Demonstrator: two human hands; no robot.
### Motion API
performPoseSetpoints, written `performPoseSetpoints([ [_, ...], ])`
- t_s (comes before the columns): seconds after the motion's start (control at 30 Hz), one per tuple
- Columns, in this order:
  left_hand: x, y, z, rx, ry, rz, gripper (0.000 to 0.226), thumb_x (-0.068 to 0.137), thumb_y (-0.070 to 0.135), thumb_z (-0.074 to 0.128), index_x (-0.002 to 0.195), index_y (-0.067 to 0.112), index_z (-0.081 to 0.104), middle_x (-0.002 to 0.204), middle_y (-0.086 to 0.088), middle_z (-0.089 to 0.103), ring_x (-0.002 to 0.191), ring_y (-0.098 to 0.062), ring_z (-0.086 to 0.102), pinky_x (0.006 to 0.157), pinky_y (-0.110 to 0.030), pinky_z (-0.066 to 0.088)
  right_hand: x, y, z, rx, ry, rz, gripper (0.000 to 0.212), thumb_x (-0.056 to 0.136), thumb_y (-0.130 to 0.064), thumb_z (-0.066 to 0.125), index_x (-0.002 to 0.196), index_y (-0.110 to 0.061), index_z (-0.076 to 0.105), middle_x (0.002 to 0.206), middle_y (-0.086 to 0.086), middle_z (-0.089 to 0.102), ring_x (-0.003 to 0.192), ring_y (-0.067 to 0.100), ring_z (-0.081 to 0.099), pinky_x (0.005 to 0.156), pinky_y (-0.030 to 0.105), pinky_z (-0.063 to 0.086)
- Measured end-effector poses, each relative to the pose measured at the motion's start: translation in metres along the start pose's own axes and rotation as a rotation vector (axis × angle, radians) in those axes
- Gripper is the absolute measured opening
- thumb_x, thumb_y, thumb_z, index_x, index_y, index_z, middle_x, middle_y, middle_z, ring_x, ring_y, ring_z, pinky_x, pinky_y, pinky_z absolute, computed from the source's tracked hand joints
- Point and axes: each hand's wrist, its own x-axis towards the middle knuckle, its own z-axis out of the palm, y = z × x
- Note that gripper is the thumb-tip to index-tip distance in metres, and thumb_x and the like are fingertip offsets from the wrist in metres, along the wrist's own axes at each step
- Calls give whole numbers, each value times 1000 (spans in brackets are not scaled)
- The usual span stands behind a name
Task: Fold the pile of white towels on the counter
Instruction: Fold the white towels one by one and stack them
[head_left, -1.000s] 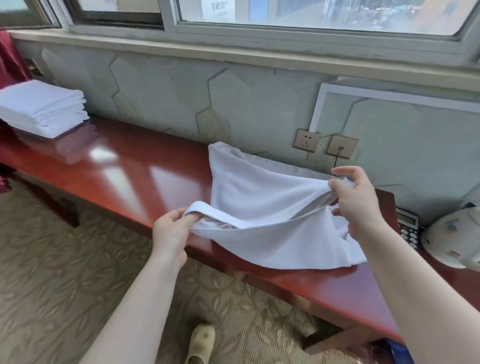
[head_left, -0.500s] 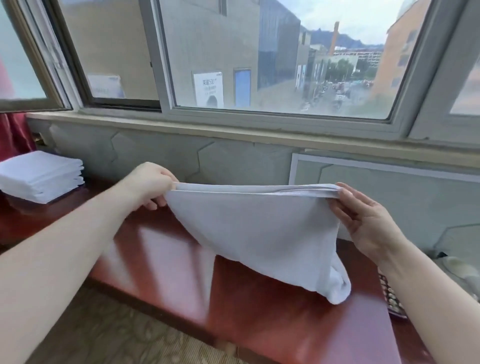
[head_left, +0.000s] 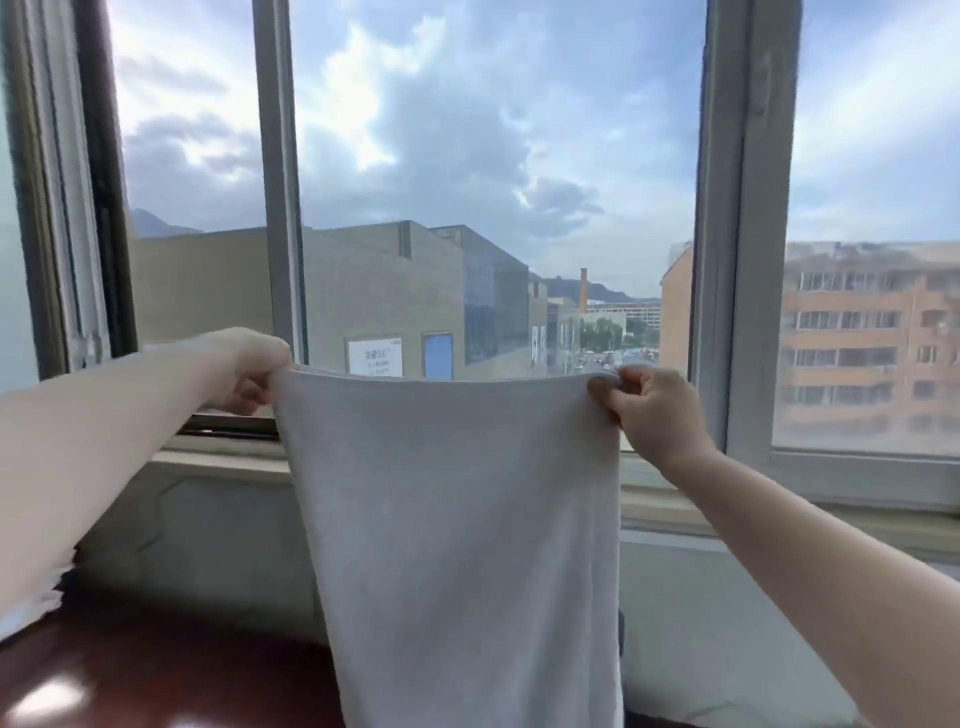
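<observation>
Beyond a wide window (head_left: 493, 182), grey buildings stand under a cloudy sky, and a dark red counter (head_left: 156, 675) runs below the sill. A person holds a white towel (head_left: 457, 545) up in front of the glass, hanging straight down toward the counter. The left hand (head_left: 249, 371) and right hand (head_left: 649, 410) each pinch a top corner, every grip closed tight on cloth.

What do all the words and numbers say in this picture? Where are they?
White sign on the grey building outside the window: some characters and what may be "500", too blurred to read for sure.
White towel, held up by the left hand and right hand: no writing on it.
</observation>
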Motion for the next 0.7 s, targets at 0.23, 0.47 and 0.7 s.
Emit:
performPoseSetpoints([
  [0.23, 8, 60, -70, 174, 74, 240, 33, 83, -4, 33, 57, 18, 31, 49, 0, 26, 44, -13, 16, 52, -22, 12, 67, -76, -6, -167, 127, -109, 15, 96, -22, 58, 83, -15, 61, 84, 8, 55, 81, 29, 52, 69, 34, 41],
  [0.47, 13, 85, -120, 145, -291, 498, 36, 82, -20, 51, 79, 9, 72, 75, -5, 73, 71, -14, 68, 55, -23, 50, 98, -119, -4, -37, 209, -100, 24, 96, -17, 57, 74, -22, 53, 110, 24, 53, 74, 24, 48, 55, 27, 31],
  [0.7, 23, 67, -155, 661, -648, 617, 22, 69, 17, 56, 70, 25, 76, 80, 5, 69, 76, -10, 61, 72, -22, 46, 103, -158, 21, -43, 310, -111, 24, 95, -15, 49, 72, -19, 55, 104, 13, 51, 68, 19, 49, 53, 28, 31],
])
